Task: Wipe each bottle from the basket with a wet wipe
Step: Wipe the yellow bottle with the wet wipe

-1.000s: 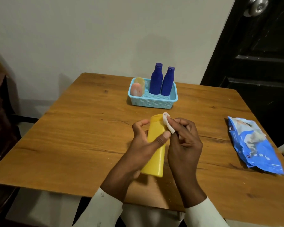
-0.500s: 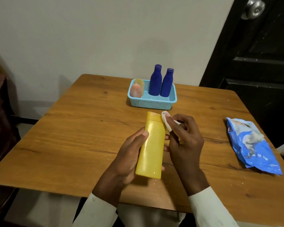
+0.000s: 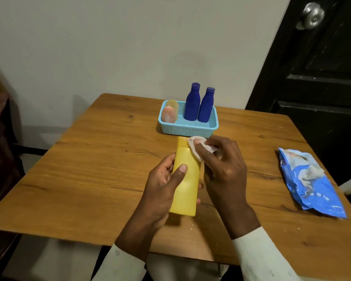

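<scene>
Wiping step: left hand point(image 3: 162, 191) grips yellow bottle point(image 3: 185, 179) above near table point(image 3: 79, 179); right hand point(image 3: 223, 169) pinches wipe point(image 3: 197, 151) on its far cap end. Rotate bottle, drag wipe full length. Basket point(image 3: 187, 128) beyond.

Single head view, looking forward-down, close over table point(image 3: 85, 179)

Dim, warm indoor lighting is falling from above. 2 blue bottles point(image 3: 200, 104) are casting soft shadows on the wall point(image 3: 109, 47). Wide-angle distortion is bending the door point(image 3: 322, 78); detail is rendering soft.
</scene>
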